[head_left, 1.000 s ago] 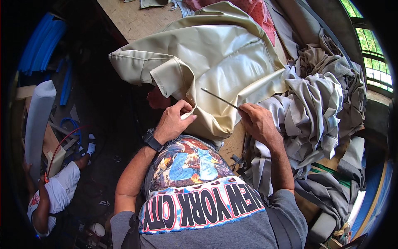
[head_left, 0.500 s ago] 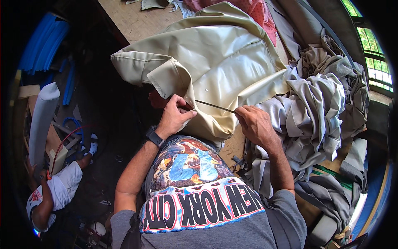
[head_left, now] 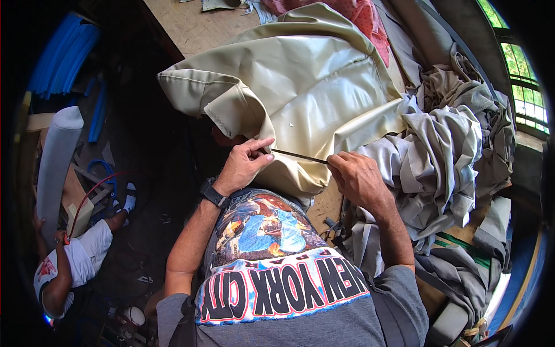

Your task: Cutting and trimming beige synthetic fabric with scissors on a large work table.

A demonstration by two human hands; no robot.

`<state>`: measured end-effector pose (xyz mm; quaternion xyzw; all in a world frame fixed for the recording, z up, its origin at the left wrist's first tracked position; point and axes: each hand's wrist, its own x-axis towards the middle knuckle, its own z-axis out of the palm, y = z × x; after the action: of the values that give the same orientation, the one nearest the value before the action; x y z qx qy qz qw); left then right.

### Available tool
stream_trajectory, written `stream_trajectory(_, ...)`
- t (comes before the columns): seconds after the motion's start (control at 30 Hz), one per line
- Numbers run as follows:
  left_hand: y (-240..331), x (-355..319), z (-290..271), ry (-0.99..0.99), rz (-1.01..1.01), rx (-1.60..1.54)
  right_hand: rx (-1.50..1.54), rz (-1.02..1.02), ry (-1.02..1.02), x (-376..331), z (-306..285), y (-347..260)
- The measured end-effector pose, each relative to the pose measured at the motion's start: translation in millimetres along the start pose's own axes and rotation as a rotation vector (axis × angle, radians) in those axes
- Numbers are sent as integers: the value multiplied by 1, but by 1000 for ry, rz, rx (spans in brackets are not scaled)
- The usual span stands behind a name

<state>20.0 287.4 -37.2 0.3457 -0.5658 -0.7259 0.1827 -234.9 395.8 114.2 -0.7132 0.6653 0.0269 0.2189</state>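
Observation:
A large beige vinyl cover (head_left: 312, 87) with sewn seams lies bunched on the wooden table before me. My left hand (head_left: 245, 166) is at its near folded edge, thumb against the material and index finger stretched out along it. From that edge a thin, dark, straight strip (head_left: 300, 156) runs to the right, its left end disappearing at the fold. My right hand (head_left: 355, 176) is closed around the strip's other end, just above the cover's near corner. Whether the strip is a stiff rod or a taut cord, I cannot tell.
Crumpled grey fabric (head_left: 439, 162) is heaped to the right, below a barred window (head_left: 526, 87). Pink cloth (head_left: 370, 29) lies at the table's far side. On the left, a person (head_left: 75, 254) holds a long grey padded piece (head_left: 58, 156), near blue strips (head_left: 60, 58).
My left index finger has straightened and lifted away from the thumb. The right hand keeps its hold on the strip, almost unmoved.

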Motion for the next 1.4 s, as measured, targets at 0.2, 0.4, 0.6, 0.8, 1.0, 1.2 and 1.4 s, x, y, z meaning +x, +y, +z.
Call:
stream_trajectory(0.2,-11,7,-1,32,21,-20,-4,-46,26,8,9,3)
stream_trajectory(0.4,12,0,-3,-74,-130,-32,-35,-64,13,15,15,3)
stream_trajectory(0.6,18,3,-6,-109,-196,-62,-49,-88,22,28,19,-4)
stream_trajectory(0.8,25,1,-4,-116,-220,-100,-74,-132,47,42,29,-11)
stream_trajectory(1.0,20,2,-7,-141,-217,-82,-69,-138,30,44,35,-8)
stream_trajectory(1.2,29,0,-10,-241,-219,-36,-67,-62,-1,20,-4,-10)
stream_trajectory(1.4,35,2,-11,-267,-235,-21,-46,-95,-1,35,19,-12)
